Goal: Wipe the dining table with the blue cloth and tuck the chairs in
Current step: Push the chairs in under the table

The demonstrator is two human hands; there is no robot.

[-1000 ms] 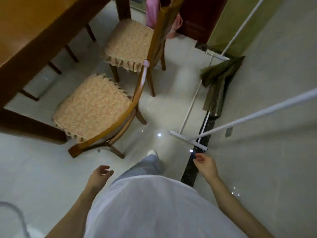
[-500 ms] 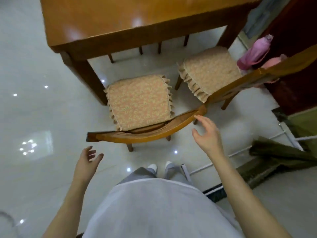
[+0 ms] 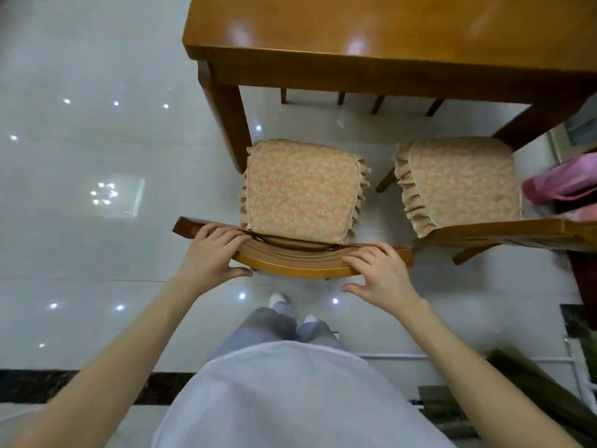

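Observation:
A wooden chair (image 3: 290, 260) with a frilled floral cushion (image 3: 302, 185) stands right in front of me, pulled out from the wooden dining table (image 3: 387, 37). My left hand (image 3: 214, 250) grips the left end of its curved top rail. My right hand (image 3: 378, 273) rests on the right end, fingers over the rail and thumb below. A second cushioned chair (image 3: 458, 185) stands to the right, also out from the table. No blue cloth is in view.
The table's near-left leg (image 3: 226, 124) stands just left of the chair's front. Legs of other chairs (image 3: 358, 101) show under the table. Something pink (image 3: 562, 182) hangs by the right chair. Dark green fabric (image 3: 533, 389) and a white frame lie on the glossy floor at lower right.
I have turned to face the table squarely. Both hands, open in the air before, have come down onto the near chair's top rail.

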